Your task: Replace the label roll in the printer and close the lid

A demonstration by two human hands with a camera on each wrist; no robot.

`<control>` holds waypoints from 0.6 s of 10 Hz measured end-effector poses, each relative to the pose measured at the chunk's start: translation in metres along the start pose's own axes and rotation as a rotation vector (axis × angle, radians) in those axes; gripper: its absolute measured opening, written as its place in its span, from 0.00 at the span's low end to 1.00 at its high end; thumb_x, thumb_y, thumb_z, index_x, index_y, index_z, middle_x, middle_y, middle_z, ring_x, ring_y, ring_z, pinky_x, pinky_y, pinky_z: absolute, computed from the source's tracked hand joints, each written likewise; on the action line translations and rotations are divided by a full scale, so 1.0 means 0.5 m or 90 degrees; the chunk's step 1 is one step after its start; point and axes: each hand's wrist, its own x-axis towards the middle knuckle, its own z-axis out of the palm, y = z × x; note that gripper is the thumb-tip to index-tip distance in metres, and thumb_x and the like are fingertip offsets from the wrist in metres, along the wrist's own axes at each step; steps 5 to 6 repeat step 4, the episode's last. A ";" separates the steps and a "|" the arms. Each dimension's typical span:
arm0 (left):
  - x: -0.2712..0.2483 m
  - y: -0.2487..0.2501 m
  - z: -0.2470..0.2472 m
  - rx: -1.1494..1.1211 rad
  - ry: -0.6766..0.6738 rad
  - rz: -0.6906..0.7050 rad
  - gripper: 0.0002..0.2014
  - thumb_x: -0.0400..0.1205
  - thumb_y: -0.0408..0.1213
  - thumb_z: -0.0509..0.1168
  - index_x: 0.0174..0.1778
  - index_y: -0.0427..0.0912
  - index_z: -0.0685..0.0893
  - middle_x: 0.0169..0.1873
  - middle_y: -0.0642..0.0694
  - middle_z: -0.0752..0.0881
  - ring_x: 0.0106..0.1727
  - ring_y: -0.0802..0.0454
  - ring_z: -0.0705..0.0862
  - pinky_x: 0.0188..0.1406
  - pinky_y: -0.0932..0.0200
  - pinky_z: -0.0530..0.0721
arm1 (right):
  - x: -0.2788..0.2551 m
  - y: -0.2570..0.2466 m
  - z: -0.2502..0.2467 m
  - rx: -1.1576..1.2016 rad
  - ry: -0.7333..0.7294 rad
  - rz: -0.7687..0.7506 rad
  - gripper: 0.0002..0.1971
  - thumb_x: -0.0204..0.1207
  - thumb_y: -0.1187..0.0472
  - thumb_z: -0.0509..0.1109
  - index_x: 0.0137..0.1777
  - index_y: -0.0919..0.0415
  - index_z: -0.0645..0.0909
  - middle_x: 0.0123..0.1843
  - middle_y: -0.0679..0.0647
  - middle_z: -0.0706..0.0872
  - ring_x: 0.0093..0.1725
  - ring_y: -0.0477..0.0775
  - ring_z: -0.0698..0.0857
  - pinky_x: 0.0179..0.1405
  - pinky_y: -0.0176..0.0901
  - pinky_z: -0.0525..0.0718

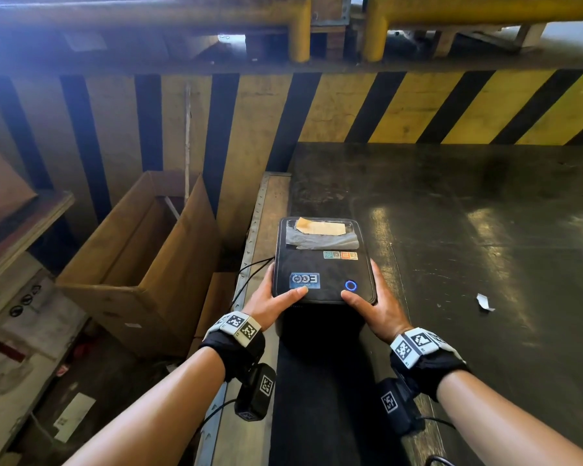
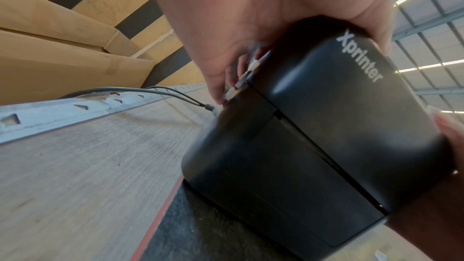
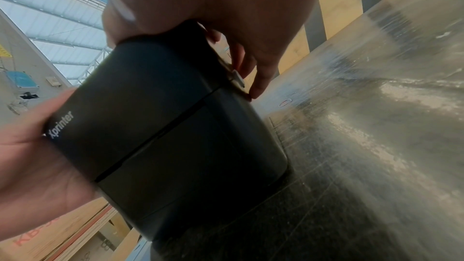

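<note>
landmark: black label printer [image 1: 323,264], sitting at the left edge of a dark worn table [image 1: 468,210], lid [image 1: 320,274] down flat on the body.
far left of the printer: stacked boxes and a shelf edge, then an open cardboard box [image 1: 142,260] on the floor, flaps up.
just left of the printer: a pale metal rail [image 1: 254,230] along the table edge; black cables [image 1: 249,270] run over it to the printer's left side, plug seen in the left wrist view [image 2: 208,107].
left hand [image 1: 273,299] grasps the printer's near-left corner: thumb on top of the lid over the blue sticker [image 1: 304,280], fingers curled down the left side at the seam, on what looks like a side latch [image 2: 241,82].
on the lid: clear window [image 1: 320,235] at the far end with tan tape or label stock [image 1: 320,227] showing, small coloured stickers [image 1: 340,255], blue lit ring button [image 1: 350,285] near right. "xprinter" logo on the front face [image 2: 359,55].
right hand [image 1: 376,309] grasps the near-right corner the same way: thumb on top just below the ring button, fingers curled down the right side at the seam [image 3: 253,78].
cannot tell whether the lid is latched, or what roll is inside.
right of the printer: a small white paper scrap [image 1: 484,302] on the table, well apart.
behind the printer: yellow-black striped wall [image 1: 418,105].
</note>
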 end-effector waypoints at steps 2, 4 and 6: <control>-0.003 -0.004 -0.005 0.019 -0.018 0.000 0.37 0.70 0.48 0.68 0.73 0.55 0.58 0.61 0.56 0.76 0.57 0.64 0.79 0.45 0.73 0.82 | -0.006 -0.011 -0.005 -0.020 -0.004 0.005 0.56 0.55 0.33 0.71 0.81 0.50 0.49 0.79 0.51 0.69 0.74 0.46 0.70 0.71 0.36 0.63; -0.030 0.010 -0.014 0.131 -0.049 -0.060 0.40 0.72 0.57 0.69 0.76 0.50 0.58 0.75 0.46 0.71 0.67 0.54 0.76 0.66 0.57 0.76 | -0.009 -0.041 -0.026 -0.154 -0.023 0.019 0.50 0.63 0.38 0.74 0.80 0.57 0.55 0.79 0.56 0.67 0.77 0.53 0.68 0.76 0.42 0.63; -0.030 0.010 -0.014 0.131 -0.049 -0.060 0.40 0.72 0.57 0.69 0.76 0.50 0.58 0.75 0.46 0.71 0.67 0.54 0.76 0.66 0.57 0.76 | -0.009 -0.041 -0.026 -0.154 -0.023 0.019 0.50 0.63 0.38 0.74 0.80 0.57 0.55 0.79 0.56 0.67 0.77 0.53 0.68 0.76 0.42 0.63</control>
